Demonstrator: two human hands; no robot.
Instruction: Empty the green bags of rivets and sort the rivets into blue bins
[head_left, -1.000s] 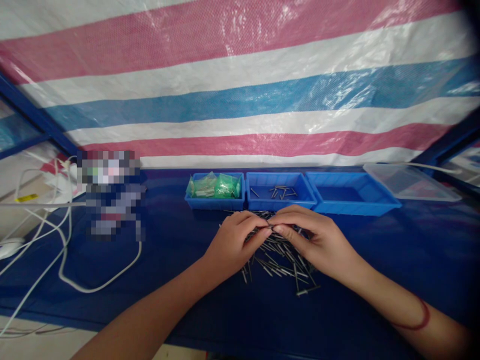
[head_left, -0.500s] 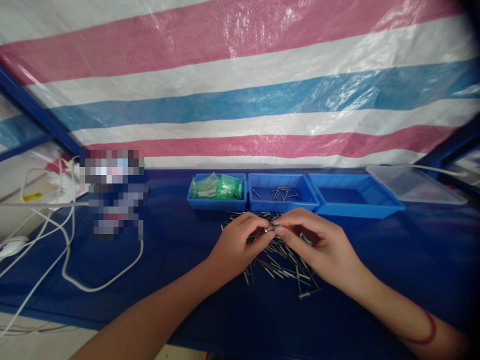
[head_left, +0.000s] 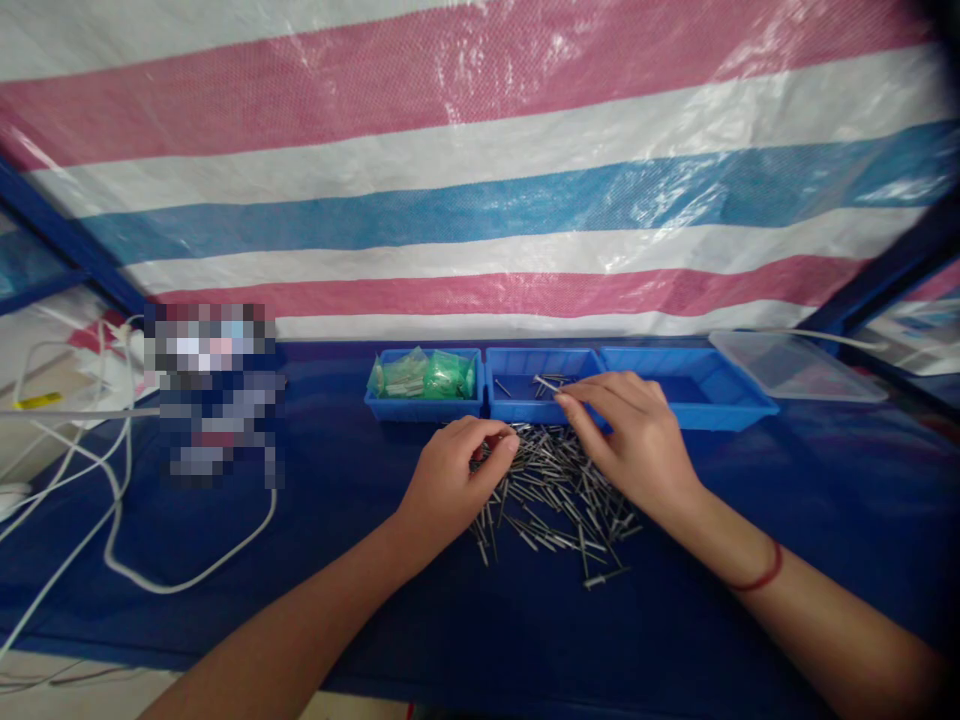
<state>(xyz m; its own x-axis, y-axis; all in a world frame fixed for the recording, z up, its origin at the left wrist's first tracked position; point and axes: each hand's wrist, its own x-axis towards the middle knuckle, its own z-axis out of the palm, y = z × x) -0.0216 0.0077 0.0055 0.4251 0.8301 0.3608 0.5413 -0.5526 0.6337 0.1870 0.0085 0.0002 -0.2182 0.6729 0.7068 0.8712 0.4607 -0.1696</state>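
Observation:
A heap of metal blind rivets lies spread over the blue tabletop. My right hand is over the front edge of the middle blue bin, thumb and forefinger pinching a rivet that points into it. Several loose rivets rest on that bin's floor. My left hand is low at the heap's left side, its thumb and forefinger closed together. Whatever those left fingertips hold, if anything, is too small to make out.
The left blue bin holds clear and green plastic bags. To the right stands another blue bin, with a translucent lid beyond it. White cables and a pixelated object occupy the table's left.
My hands were together over the heap at a rivet. The right has moved up and forward to the middle bin with a rivet; the left has drawn slightly left.

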